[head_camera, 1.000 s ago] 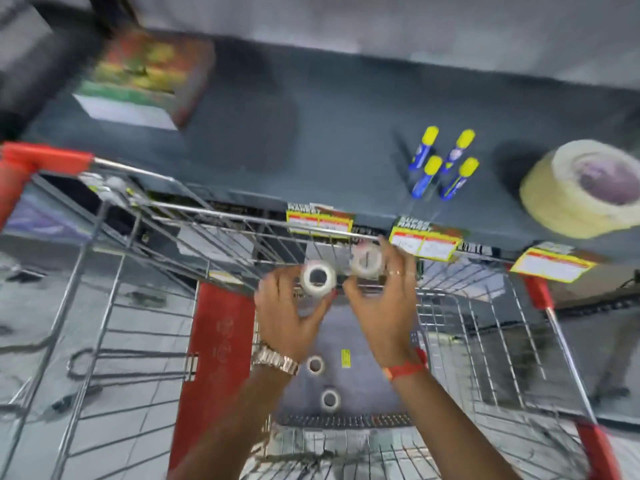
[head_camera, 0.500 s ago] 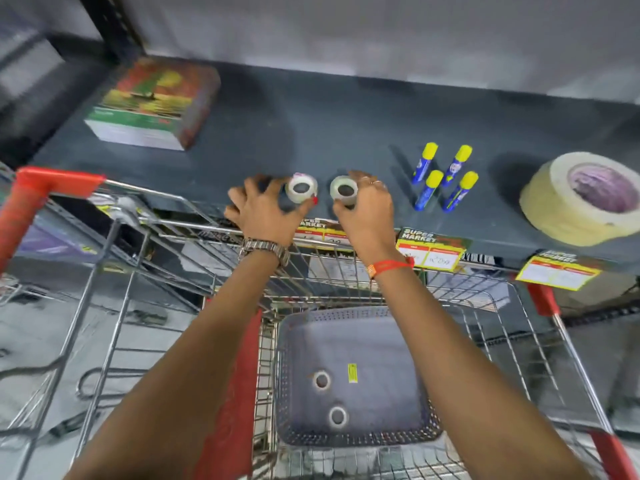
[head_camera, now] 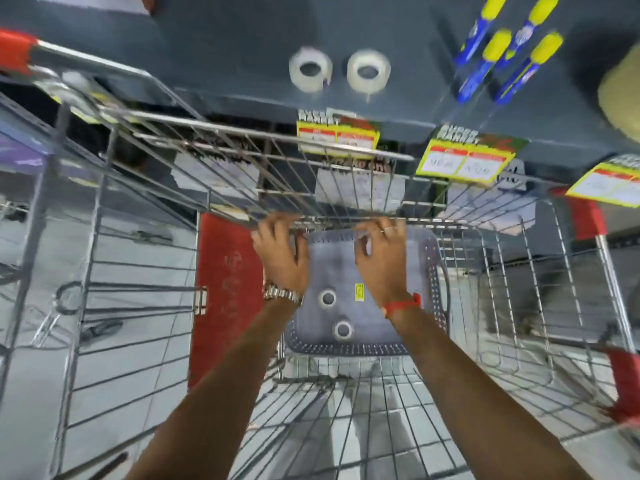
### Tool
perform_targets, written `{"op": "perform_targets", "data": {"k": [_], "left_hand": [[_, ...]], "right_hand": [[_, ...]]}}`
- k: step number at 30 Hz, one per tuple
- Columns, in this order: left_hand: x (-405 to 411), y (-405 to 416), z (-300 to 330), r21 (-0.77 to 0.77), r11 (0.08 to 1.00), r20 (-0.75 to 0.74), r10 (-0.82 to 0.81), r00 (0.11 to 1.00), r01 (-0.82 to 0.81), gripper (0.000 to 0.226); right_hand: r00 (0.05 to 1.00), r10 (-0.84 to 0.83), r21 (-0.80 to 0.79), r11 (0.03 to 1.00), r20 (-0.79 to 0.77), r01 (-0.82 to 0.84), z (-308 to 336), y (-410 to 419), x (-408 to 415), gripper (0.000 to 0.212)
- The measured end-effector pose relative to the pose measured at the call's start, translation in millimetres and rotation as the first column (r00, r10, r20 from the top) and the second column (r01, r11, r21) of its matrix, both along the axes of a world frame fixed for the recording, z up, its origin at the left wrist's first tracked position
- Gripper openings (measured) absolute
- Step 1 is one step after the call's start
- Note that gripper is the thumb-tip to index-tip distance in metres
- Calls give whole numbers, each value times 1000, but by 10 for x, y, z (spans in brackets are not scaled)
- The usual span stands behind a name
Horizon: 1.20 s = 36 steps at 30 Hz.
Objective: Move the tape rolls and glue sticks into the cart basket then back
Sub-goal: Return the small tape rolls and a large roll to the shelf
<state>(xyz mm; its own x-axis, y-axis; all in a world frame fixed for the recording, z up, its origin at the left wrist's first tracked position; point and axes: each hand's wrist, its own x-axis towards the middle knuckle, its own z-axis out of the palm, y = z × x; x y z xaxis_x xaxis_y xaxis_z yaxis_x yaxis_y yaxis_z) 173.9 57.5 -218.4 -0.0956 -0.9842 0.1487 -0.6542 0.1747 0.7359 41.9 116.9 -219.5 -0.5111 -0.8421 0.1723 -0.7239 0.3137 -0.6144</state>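
Two clear tape rolls [head_camera: 310, 69] [head_camera: 368, 70] lie side by side on the dark shelf [head_camera: 225, 46], free of my hands. Two more small tape rolls [head_camera: 327, 298] [head_camera: 343, 329] lie in the grey perforated basket [head_camera: 434, 289] inside the wire cart [head_camera: 242, 157]. Several blue glue sticks with yellow caps [head_camera: 502, 53] stand at the shelf's upper right. My left hand [head_camera: 282, 252] and my right hand [head_camera: 381, 258] hover empty over the basket's far end, fingers loosely spread.
A big beige tape roll [head_camera: 620, 91] sits at the shelf's right edge. Yellow price tags [head_camera: 337, 136] [head_camera: 465, 162] hang from the shelf front. The cart has red corner guards [head_camera: 587, 216] and a red panel [head_camera: 227, 289] left of the basket.
Both hands set their tape rolls on the shelf, let go, and drew back down over the basket. The view tilted down toward the cart.
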Motion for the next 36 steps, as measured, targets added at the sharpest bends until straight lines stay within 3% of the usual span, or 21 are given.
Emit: {"op": "perform_targets", "data": {"k": [2, 4, 6, 9, 12, 16, 20, 22, 26, 29, 33, 36], "left_hand": [[107, 195, -458, 283, 956, 70, -104, 992, 80, 33], [168, 337, -742, 539, 833, 76, -197, 977, 126, 40], [200, 437, -871, 681, 698, 75, -365, 928, 220, 53], [192, 535, -1132, 767, 590, 164, -563, 810, 255, 60], [145, 506, -1328, 717, 599, 157, -636, 755, 356, 62], [134, 506, -1663, 659, 645, 187, -638, 747, 387, 62], [82, 528, -1747, 629, 659, 302, -696, 652, 412, 56], [63, 527, -1701, 619, 670, 301, -684, 664, 409, 51], [66, 487, -1496, 621, 708, 243, -583, 776, 337, 52], [25, 400, -1065, 588, 737, 190, -526, 829, 333, 55], [-44, 299, -343, 353, 838, 18, -451, 893, 416, 47], [-85, 107, 271, 216, 873, -142, -416, 898, 438, 58]], "right_hand": [[986, 18, 415, 906, 165, -86, -380, 157, 19, 21], [958, -1, 676, 709, 287, -202, -682, 309, 82, 37], [939, -19, 771, 577, 343, -270, -873, 419, 171, 57], [904, -148, 802, 533, 401, -269, -1144, 512, 291, 76], [909, -199, 816, 539, 365, -209, -1365, 613, 426, 80], [965, -175, 788, 614, 193, -47, -1525, 672, 566, 50], [974, -110, 764, 640, 197, -82, -1586, 704, 607, 44], [970, -110, 763, 639, 215, -97, -1557, 724, 569, 47], [979, -27, 784, 603, 203, -146, -1328, 725, 424, 62], [980, -45, 775, 619, 195, -125, -1018, 726, 351, 55], [966, -69, 643, 758, 248, -111, -464, 591, 246, 48], [964, -112, 385, 923, 243, 10, 76, 361, 152, 50]]}}
